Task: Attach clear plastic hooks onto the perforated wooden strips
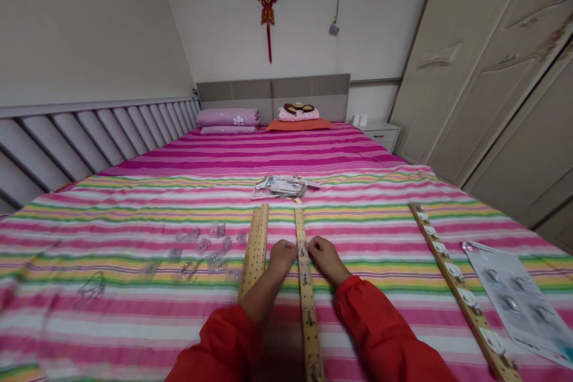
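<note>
left hand (282, 258), right hand (327, 259) on perforated wooden strip (307, 298) — grip hidden

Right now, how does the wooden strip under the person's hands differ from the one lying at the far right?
The middle strip carries small metal hooks, while the far-right strip carries white round discs. The middle strip points almost straight ahead, while the far-right strip slants across the bed. The left hand and right hand are at the middle strip, and neither is near the far-right strip. Both are long, narrow, pale wooden strips lying on the striped bedspread.
</note>
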`<state>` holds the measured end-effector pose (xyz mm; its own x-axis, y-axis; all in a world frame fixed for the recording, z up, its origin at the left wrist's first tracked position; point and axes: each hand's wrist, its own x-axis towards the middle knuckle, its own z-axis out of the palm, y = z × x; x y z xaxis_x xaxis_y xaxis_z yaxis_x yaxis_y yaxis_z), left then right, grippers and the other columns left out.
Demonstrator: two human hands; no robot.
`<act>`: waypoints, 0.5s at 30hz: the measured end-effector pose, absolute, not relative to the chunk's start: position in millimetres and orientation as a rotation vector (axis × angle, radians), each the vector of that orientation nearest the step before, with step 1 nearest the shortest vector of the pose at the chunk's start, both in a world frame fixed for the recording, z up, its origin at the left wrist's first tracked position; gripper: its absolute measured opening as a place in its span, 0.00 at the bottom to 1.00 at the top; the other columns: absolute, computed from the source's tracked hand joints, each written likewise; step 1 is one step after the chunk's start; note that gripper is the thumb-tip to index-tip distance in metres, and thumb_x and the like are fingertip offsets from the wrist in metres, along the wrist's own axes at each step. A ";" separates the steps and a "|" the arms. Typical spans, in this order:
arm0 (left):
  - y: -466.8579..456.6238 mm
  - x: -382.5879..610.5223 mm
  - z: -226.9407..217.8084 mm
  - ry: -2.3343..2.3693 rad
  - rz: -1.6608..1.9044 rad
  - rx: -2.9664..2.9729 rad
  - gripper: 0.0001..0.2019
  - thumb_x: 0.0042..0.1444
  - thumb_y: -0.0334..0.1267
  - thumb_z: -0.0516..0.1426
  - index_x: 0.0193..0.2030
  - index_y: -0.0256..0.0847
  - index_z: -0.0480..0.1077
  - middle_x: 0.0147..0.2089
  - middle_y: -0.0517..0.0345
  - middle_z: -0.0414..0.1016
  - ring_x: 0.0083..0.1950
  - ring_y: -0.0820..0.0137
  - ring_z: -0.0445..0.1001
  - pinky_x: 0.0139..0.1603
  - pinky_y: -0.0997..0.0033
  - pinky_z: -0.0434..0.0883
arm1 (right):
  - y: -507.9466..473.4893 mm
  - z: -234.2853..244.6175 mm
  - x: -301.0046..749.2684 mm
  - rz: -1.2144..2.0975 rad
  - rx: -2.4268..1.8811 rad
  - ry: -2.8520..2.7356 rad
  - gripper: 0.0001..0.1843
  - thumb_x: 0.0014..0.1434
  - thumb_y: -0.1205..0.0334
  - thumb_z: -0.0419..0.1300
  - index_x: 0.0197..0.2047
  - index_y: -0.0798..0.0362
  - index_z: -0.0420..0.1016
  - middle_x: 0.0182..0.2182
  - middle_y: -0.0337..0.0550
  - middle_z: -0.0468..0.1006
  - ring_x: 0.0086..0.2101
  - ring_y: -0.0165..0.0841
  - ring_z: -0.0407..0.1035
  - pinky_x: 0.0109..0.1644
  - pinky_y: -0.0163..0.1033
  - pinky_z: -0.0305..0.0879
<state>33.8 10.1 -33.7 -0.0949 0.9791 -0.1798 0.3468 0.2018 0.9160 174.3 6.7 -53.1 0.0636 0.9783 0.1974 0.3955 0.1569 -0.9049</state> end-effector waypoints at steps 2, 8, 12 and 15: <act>9.2 34.4 -33.9 1.595 0.917 1.279 0.06 0.40 0.35 0.60 0.18 0.39 0.66 0.16 0.64 0.67 0.24 0.72 0.69 0.27 0.76 0.62 | 6.6 -54.8 173.9 0.785 -1.398 -1.474 0.14 0.48 0.53 0.54 0.17 0.49 0.58 0.15 0.33 0.61 0.21 0.30 0.56 0.25 0.34 0.52; 2.0 37.2 -26.5 1.570 0.950 1.266 0.08 0.41 0.35 0.59 0.17 0.39 0.64 0.17 0.63 0.66 0.27 0.71 0.69 0.28 0.75 0.62 | 1.2 -50.4 169.9 0.832 -1.394 -1.385 0.19 0.47 0.46 0.57 0.17 0.49 0.58 0.14 0.33 0.61 0.20 0.30 0.57 0.23 0.35 0.53; -10.8 35.0 -10.1 1.509 0.967 1.259 0.10 0.43 0.36 0.59 0.16 0.38 0.65 0.16 0.62 0.66 0.28 0.69 0.70 0.28 0.74 0.63 | -14.2 -40.0 168.3 0.940 -1.360 -1.327 0.23 0.50 0.39 0.53 0.18 0.48 0.58 0.10 0.30 0.58 0.14 0.28 0.54 0.19 0.35 0.51; -29.6 23.9 5.9 1.448 0.992 1.258 0.06 0.46 0.37 0.58 0.23 0.37 0.70 0.21 0.59 0.71 0.30 0.69 0.71 0.30 0.74 0.65 | -33.5 -35.7 172.0 1.075 -1.346 -1.202 0.24 0.49 0.37 0.53 0.19 0.49 0.62 0.08 0.31 0.59 0.11 0.27 0.52 0.16 0.34 0.47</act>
<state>23.9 -29.6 5.9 -0.0272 0.9896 -0.1412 0.2254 0.1437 0.9636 172.0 -33.5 -35.7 0.1130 0.9936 0.0003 0.1106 -0.0123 -0.9938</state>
